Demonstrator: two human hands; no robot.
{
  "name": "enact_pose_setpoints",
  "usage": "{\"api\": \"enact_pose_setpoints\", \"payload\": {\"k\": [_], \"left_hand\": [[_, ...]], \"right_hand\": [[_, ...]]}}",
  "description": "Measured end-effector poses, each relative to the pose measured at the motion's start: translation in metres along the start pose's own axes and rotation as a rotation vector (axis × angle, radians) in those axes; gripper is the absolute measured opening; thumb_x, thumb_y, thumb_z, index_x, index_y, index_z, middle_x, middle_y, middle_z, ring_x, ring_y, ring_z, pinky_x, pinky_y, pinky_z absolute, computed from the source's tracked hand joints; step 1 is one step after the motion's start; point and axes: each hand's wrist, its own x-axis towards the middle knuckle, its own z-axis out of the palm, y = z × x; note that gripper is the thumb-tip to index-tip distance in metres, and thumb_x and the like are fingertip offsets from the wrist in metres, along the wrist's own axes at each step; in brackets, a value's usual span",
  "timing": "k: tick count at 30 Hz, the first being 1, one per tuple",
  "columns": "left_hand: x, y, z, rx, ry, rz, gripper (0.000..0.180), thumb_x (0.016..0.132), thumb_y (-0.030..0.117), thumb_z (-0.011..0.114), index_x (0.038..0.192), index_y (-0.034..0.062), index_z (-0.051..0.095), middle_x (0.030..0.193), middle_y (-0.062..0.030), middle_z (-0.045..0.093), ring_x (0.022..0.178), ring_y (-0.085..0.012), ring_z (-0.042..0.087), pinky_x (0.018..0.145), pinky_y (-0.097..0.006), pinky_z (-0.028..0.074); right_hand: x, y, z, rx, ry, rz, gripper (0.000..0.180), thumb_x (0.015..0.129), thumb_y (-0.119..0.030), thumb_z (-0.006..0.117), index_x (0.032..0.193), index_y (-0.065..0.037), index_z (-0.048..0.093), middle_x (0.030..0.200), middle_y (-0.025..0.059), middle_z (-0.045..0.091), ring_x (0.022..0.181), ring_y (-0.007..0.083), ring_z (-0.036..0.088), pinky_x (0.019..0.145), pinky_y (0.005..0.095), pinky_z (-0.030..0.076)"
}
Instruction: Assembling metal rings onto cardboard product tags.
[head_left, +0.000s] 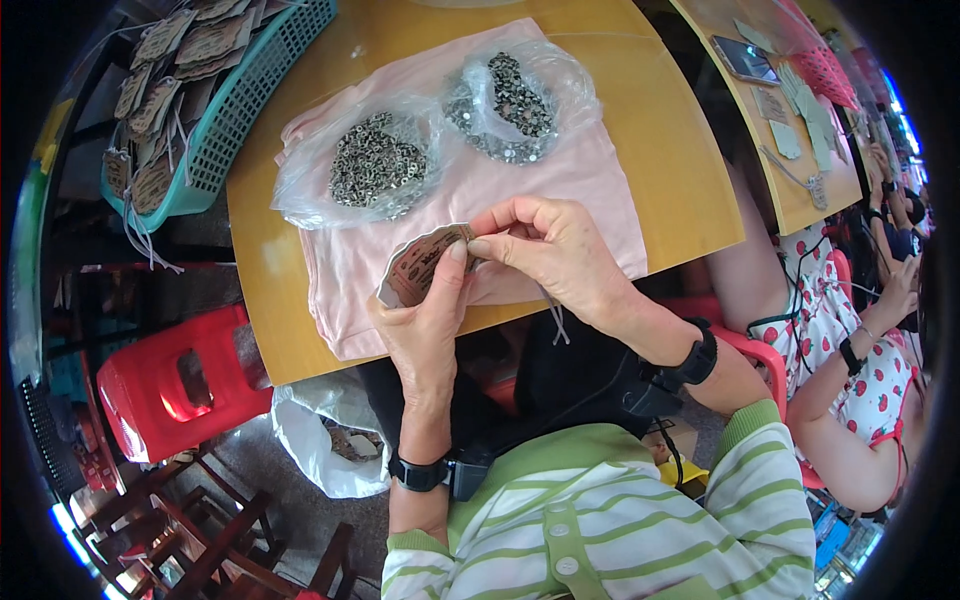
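Two hands working one brown card tag [425, 265] just above the pink cloth [560, 185] at the counter [660, 140] front edge. I'm seeing the left hand [425, 335] pinching the tag from below, and the right hand [550, 245] pinching its top corner w/ fingertips closed, prob. on sth small; can't tell what. Two clear bags of metal eyelets [375, 160] and [510, 100] are lying open on the cloth. Teal basket [235, 110] at far left is holding many similar tags, so I'm judging progress approx mid-batch.

Both hands meet, left hand [425, 320] and right hand [550, 250] fingers pinched.
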Motion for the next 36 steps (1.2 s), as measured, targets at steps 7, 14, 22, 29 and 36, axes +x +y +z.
{"api": "enact_pose_setpoints", "payload": {"k": [7,14,22,29,36], "left_hand": [[0.001,0.008,-0.005,-0.058,-0.058,-0.049,0.020,0.083,0.011,0.071,0.099,-0.0006,0.067,0.086,-0.0039,0.067,0.072,-0.0084,0.062,0.064,-0.020,0.049],[0.002,0.009,-0.009,-0.126,-0.063,-0.085,0.019,0.083,0.009,0.071,0.099,0.0000,0.067,0.087,-0.0050,0.068,0.074,-0.0095,0.063,0.066,-0.022,0.051],[0.003,0.007,-0.003,-0.056,-0.046,-0.077,0.019,0.084,0.009,0.069,0.100,-0.0005,0.065,0.091,-0.0058,0.067,0.077,-0.0095,0.063,0.067,-0.022,0.053],[0.007,0.009,-0.012,-0.150,-0.076,-0.124,0.019,0.082,0.008,0.071,0.099,-0.0001,0.067,0.089,-0.0061,0.068,0.078,-0.0122,0.064,0.071,-0.025,0.052],[0.004,0.009,-0.009,-0.145,-0.066,-0.099,0.020,0.081,0.007,0.072,0.099,-0.0011,0.067,0.088,-0.0062,0.069,0.077,-0.0116,0.064,0.069,-0.024,0.051]], "right_hand": [[0.003,-0.003,-0.004,0.058,-0.043,0.003,0.018,0.085,-0.008,0.067,0.096,0.005,0.065,0.083,0.0046,0.065,0.075,0.0069,0.060,0.065,0.0196,0.050],[0.000,-0.018,-0.001,-0.045,-0.062,0.017,0.018,0.084,-0.009,0.067,0.096,0.005,0.065,0.081,0.0032,0.064,0.073,0.0052,0.058,0.064,0.0193,0.049],[0.008,0.004,0.000,-0.156,-0.008,-0.136,0.017,0.085,-0.008,0.066,0.096,0.004,0.066,0.076,-0.0010,0.062,0.065,0.0021,0.049,0.059,0.0182,0.044],[0.006,-0.009,0.000,-0.161,-0.040,-0.135,0.018,0.085,-0.009,0.066,0.097,0.004,0.066,0.077,0.0006,0.063,0.068,0.0030,0.054,0.062,0.0186,0.047],[0.005,-0.023,-0.005,-0.235,-0.053,-0.099,0.017,0.081,-0.009,0.065,0.091,0.004,0.066,0.075,0.0013,0.063,0.067,0.0046,0.053,0.061,0.0213,0.046]]}}
